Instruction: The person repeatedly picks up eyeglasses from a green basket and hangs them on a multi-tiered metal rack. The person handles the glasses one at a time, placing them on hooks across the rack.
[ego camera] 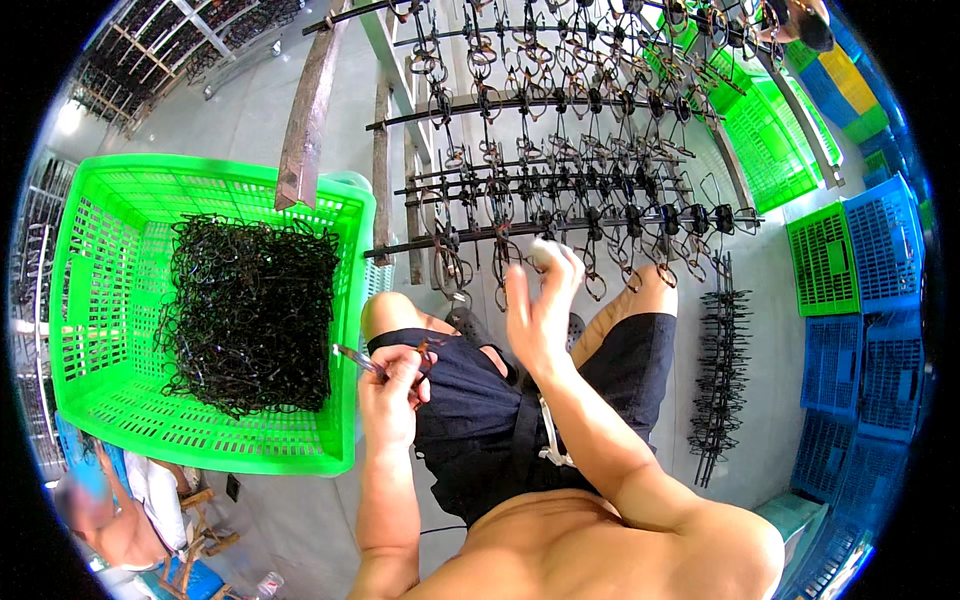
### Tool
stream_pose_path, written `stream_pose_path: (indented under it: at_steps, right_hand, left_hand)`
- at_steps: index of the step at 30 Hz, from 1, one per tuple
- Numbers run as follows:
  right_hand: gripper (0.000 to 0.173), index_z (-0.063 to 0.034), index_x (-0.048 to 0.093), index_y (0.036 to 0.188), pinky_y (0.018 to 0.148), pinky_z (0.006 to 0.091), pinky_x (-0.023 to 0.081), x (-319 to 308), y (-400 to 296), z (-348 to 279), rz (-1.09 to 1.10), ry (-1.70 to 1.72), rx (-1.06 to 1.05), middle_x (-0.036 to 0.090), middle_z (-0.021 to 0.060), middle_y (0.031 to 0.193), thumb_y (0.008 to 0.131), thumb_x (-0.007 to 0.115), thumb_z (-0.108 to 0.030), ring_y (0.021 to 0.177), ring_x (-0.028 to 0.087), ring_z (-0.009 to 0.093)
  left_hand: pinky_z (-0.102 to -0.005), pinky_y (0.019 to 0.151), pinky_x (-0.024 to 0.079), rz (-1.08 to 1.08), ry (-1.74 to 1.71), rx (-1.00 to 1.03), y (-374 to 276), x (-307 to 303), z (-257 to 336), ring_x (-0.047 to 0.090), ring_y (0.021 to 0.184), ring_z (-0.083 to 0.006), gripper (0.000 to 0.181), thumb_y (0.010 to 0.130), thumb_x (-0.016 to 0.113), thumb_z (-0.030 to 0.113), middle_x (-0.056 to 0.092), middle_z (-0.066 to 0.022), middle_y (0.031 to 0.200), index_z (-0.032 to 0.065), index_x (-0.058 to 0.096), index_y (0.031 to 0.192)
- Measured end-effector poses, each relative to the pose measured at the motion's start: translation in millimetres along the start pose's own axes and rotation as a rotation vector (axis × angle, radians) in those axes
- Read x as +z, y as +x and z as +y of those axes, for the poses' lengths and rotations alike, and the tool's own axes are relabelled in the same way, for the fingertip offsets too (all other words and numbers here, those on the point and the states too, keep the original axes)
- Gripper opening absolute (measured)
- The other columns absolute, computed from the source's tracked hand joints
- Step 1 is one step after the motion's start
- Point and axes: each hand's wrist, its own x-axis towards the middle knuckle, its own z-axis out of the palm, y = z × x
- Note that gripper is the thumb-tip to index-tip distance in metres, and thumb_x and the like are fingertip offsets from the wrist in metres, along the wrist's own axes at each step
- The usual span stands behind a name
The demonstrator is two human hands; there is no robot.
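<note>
My left hand [394,382] is closed on a thin, glossy brown piece [358,358] that looks like an eyeglass frame, beside the right wall of a green plastic basket [345,420]. A tangled heap of dark frames [251,315] lies in that basket. My right hand [546,307] is raised with its fingers spread, in front of the lowest black bar [480,234] of a rack. Something white [547,251] covers a fingertip; no held thing shows there. Many loop-shaped frames [595,285], dark and tortoiseshell brown, hang from clips along the bars.
Wooden posts [307,127] hold the bars. A loaded bar [720,375] lies on the floor at the right. Green [823,259] and blue crates [831,364] are stacked at far right. One person [124,525] sits at lower left; another [795,22] is at upper right.
</note>
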Motion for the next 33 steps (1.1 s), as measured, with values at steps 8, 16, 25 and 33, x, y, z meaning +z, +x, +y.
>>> stream_pose_path:
  at_steps: [8, 16, 25, 33]
  right_hand:
    - [0.035, -0.0016, 0.05, 0.107, 0.054, 0.0235, 0.045, -56.0, 2.2, 5.7, -1.164, 0.863, 0.792, 0.057, 0.0068, 0.088, 0.093, 0.049, -0.034, 0.067, 0.055, 0.012]
    - [0.012, -0.0026, 0.044, 0.099, 0.038, 0.0183, 0.031, -70.4, 11.6, 13.6, -0.366, 0.837, 0.709, 0.055, 0.0054, 0.072, 0.092, 0.048, -0.013, 0.043, 0.043, 0.006]
    - [0.013, -0.0005, 0.045, 0.098, 0.036, 0.0217, 0.034, -16.6, 30.5, 32.6, 0.002, 0.643, 0.684, 0.059, 0.0074, 0.077, 0.091, 0.049, -0.01, 0.039, 0.042, 0.007]
    - [0.017, -0.0025, 0.044, 0.093, 0.056, 0.0224, 0.04, -3.2, 37.2, 49.1, 0.019, 0.606, 0.687, 0.055, 0.0025, 0.071, 0.091, 0.053, -0.016, 0.062, 0.052, 0.008]
  left_hand:
    - [-0.0304, 0.069, 0.048, -0.481, 0.921, 0.691, 5.0, 18.7, 7.1, 0.059, 0.076, -0.0254, 0.024, 0.063, 0.072, -0.002, 0.059, -0.0094, 0.097, 0.0052, 0.062, 0.084]
    - [-0.0172, 0.057, 0.035, -0.1, 0.337, 0.312, 13.3, 21.9, -3.8, 0.039, 0.066, -0.0038, 0.039, 0.079, 0.061, -0.002, 0.041, 0.0027, 0.079, 0.0077, 0.046, 0.113]
    - [-0.0187, 0.06, 0.042, -0.233, 0.371, -0.015, 7.6, 25.1, -7.6, 0.052, 0.065, -0.0074, 0.024, 0.09, 0.049, 0.005, 0.054, -0.0002, 0.072, 0.0, 0.048, 0.113]
    - [-0.0155, 0.05, 0.031, -0.241, 0.297, -0.113, 11.1, 25.3, -8.0, 0.035, 0.058, -0.003, 0.039, 0.087, 0.045, 0.007, 0.039, 0.0035, 0.079, 0.0012, 0.039, 0.125]
